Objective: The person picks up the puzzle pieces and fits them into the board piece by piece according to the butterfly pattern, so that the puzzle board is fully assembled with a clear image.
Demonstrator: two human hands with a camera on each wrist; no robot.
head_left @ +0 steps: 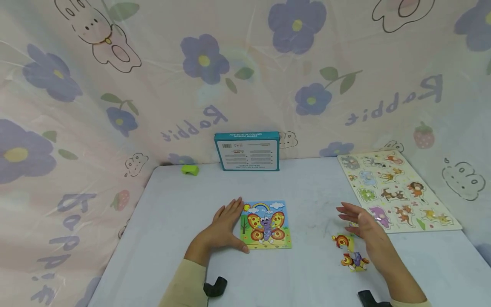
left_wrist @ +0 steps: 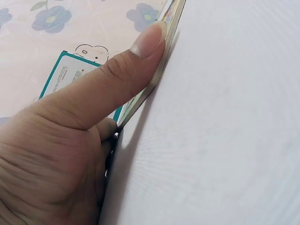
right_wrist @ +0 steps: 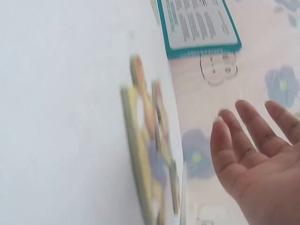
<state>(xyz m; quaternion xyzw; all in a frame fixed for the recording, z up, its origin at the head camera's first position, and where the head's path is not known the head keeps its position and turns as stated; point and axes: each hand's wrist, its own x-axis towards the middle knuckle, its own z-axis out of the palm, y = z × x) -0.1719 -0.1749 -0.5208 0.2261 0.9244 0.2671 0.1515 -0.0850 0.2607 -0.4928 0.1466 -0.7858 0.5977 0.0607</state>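
Note:
A square butterfly jigsaw puzzle [head_left: 266, 226] lies flat at the middle of the white table. My left hand [head_left: 220, 232] rests along its left side, fingers extended at the upper corner and thumb at the lower one. In the left wrist view the thumb [left_wrist: 136, 61] lies against the puzzle's edge. Off to the right, my right hand [head_left: 372, 238] hovers with loosely bent fingers, holding nothing. Below and beside it are loose puzzle pieces: one with an orange swirl [head_left: 342, 241], another with a purple body part [head_left: 356, 261], and one mostly hidden behind the fingers.
At the back stands a teal-edged box [head_left: 249, 151], with a small green block [head_left: 190, 169] to its left. A wooden animal puzzle board [head_left: 399, 192] covers the back right corner. Patterned cloth [head_left: 245, 106] hangs behind the table and at its sides.

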